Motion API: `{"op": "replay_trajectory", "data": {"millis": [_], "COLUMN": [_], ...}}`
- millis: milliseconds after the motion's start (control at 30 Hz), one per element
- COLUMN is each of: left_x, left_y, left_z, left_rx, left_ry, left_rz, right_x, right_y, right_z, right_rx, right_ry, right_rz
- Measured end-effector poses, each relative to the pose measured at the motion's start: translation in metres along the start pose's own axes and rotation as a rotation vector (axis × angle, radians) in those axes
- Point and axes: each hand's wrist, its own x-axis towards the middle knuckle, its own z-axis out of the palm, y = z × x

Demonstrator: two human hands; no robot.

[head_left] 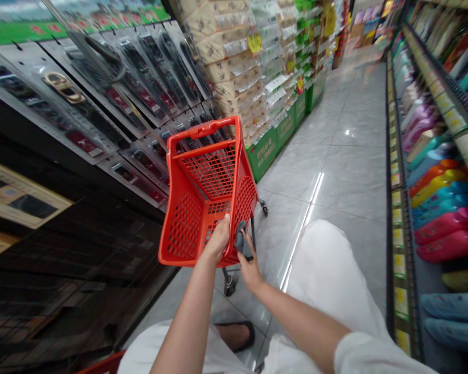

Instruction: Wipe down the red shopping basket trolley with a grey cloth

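Note:
A red plastic shopping cart (203, 197) on small wheels stands in a store aisle in front of me, with nothing in its basket. My left hand (218, 239) rests over the near rim of the basket with fingers curled on it. My right hand (249, 262) is closed around the grey handle (239, 236) just behind the basket. Both forearms reach forward from the bottom of the view. My white clothing and a dark shoe (237, 332) show below.
Left of the cart a wall rack (132, 88) holds packaged goods in clear packs, with dark shelving under it. Stacked paper packs (237, 57) stand further along. At the right, shelves (437, 171) hold colourful slippers. The shiny tiled floor (335, 156) runs ahead.

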Motion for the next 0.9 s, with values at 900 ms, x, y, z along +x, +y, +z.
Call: {"op": "replay_trajectory", "data": {"millis": [900], "left_x": [-0.031], "left_y": [0.021], "left_z": [-0.058], "left_rx": [0.657], "left_ry": [-0.115], "left_rz": [0.233], "right_x": [0.006], "right_y": [0.004], "right_z": [-0.022], "right_rx": [0.23], "right_ry": [0.013], "right_rz": [0.15]}}
